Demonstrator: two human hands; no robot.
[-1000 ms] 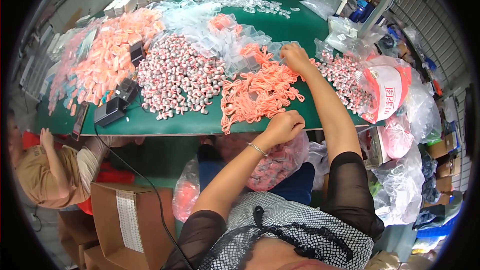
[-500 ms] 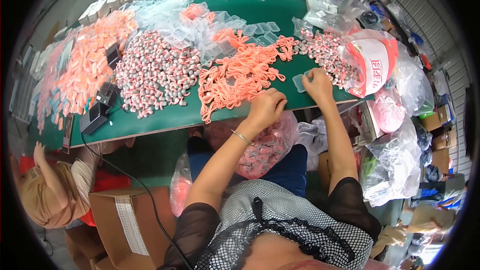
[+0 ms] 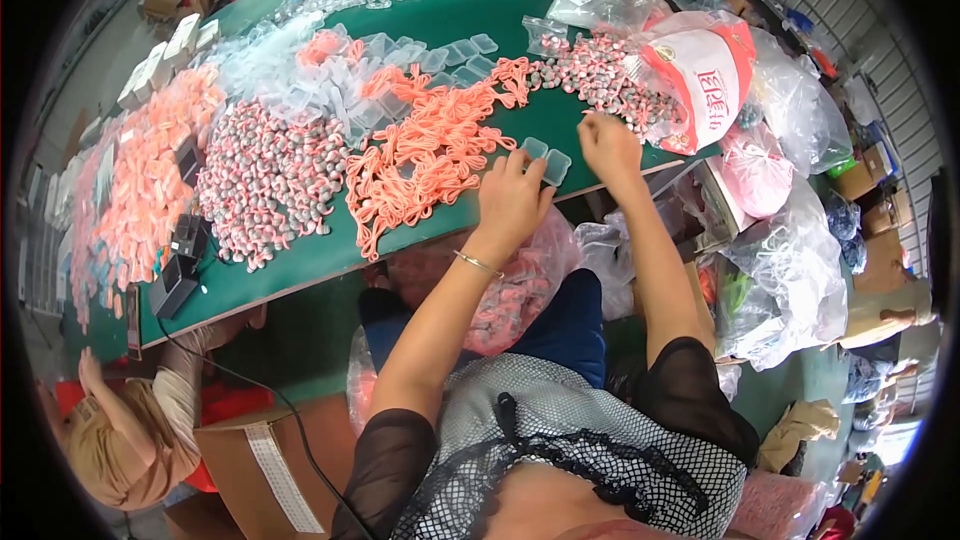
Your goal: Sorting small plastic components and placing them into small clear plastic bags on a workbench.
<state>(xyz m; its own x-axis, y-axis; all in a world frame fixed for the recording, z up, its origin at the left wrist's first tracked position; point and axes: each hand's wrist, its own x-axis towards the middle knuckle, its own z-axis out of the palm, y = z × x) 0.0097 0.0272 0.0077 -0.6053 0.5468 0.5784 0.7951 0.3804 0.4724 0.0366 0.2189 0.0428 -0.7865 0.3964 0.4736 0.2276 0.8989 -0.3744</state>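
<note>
A clear plastic case [image 3: 553,166] lies open on the green table, its two halves side by side. My left hand [image 3: 512,202] reaches to the case's left edge, fingers stretched out and apart, fingertips touching it. To the right, my right hand [image 3: 612,152] is closed in a pinch at the near edge of a heap of small pink-and-grey pieces [image 3: 605,75]; what the fingertips hold, if anything, is too small to make out. Left of my left hand lies a tangle of bundled orange cords [image 3: 425,155].
A second heap of pink-and-grey pieces [image 3: 268,180] lies left of the cords. Behind it are stacked clear cases [image 3: 300,65]; orange-filled packs [image 3: 150,195] are farther left. A red-and-white bag [image 3: 695,80] stands right. A black box [image 3: 175,285] with a cable sits near the edge.
My right hand has let go of the clear case and moved to the pink-and-grey heap. My left hand has come forward and spread its fingers at the case. The whole view has shifted.
</note>
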